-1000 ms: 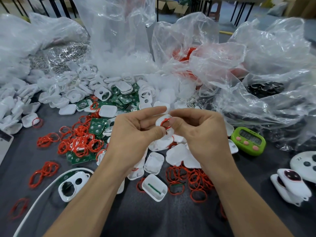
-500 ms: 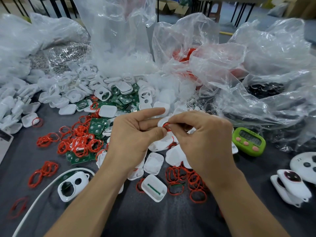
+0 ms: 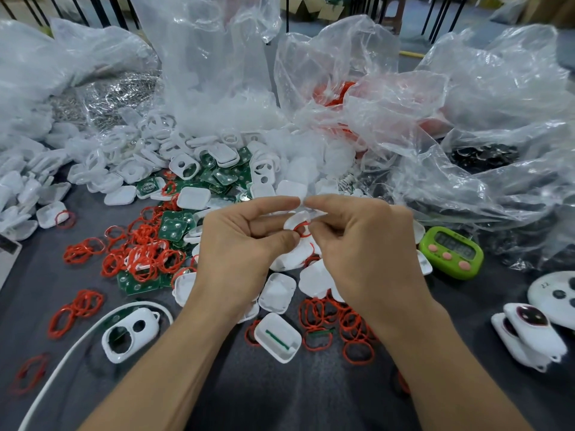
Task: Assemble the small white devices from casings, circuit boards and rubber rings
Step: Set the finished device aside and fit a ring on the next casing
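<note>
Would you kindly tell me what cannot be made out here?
- Head view, casing in the left hand: mostly covered by fingers, so whether the ring pinched by the right hand is seated is unclear.
- Head view, green timer: digits too blurred.
- Head view, black parts: veiled by the crinkled bag.
- Head view, white cable: cut off by the bottom edge.
</note>
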The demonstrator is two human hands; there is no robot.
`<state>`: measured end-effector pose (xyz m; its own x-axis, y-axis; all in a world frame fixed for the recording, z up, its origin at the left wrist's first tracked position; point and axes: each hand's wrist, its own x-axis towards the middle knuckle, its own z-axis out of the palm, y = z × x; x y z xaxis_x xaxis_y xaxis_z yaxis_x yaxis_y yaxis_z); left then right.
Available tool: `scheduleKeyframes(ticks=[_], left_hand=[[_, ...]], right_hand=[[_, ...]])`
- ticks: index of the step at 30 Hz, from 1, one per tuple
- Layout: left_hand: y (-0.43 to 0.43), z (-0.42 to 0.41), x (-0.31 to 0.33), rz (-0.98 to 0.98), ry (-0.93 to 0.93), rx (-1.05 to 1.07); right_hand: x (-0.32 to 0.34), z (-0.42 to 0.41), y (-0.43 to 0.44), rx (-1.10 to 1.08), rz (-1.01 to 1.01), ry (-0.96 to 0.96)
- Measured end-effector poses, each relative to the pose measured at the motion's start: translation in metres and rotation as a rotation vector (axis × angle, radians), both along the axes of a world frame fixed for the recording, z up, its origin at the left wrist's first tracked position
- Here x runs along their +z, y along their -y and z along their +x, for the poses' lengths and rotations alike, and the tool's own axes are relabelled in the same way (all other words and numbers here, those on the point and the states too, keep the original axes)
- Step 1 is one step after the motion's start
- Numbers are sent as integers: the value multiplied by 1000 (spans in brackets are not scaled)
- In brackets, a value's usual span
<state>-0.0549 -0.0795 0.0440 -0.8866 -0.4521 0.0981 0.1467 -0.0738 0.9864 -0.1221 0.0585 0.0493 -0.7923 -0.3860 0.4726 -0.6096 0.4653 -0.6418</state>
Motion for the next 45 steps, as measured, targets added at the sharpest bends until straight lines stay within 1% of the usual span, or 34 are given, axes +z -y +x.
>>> scheduleKeyframes(ticks=[3, 8, 13, 18, 20, 22, 24, 27, 33, 37, 40, 42, 43, 45], left_hand=[[2, 0, 0, -24, 2, -14], [7, 0, 3, -2, 14, -67], [13, 0, 5, 13, 44, -109], [13, 0, 7, 83, -8, -33], [11, 1, 7, 75, -26, -5], [9, 1, 7, 57, -48, 25], [9, 1, 7, 54, -65, 30], [10, 1, 6, 68, -76, 4], [16, 0, -1, 17, -66, -43], [5, 0, -9, -97, -27, -159], [-4, -3, -13, -70, -42, -102], [-5, -7, -13, -63, -21, -74], [-5, -8, -14, -62, 1, -61], [-2, -12, -17, -2, 30, -18]], right_hand=[[1, -1, -1, -5, -37, 29], [2, -3, -5, 17, -107, 54], [2, -2, -7, 36, -117, 69], [0, 1, 0, -51, -119, 68], [0, 5, 3, -58, -107, 61], [0, 8, 6, -67, -136, 77], [0, 11, 8, -69, -177, 107], [0, 13, 9, -71, -202, 100], [1, 13, 7, -67, -199, 103], [4, 21, 17, -62, -206, 57], [4, 23, 23, -89, -128, 11], [5, 19, 19, -121, -84, -34], [5, 15, 15, -154, -93, -26], [3, 5, 7, -211, -205, 93]])
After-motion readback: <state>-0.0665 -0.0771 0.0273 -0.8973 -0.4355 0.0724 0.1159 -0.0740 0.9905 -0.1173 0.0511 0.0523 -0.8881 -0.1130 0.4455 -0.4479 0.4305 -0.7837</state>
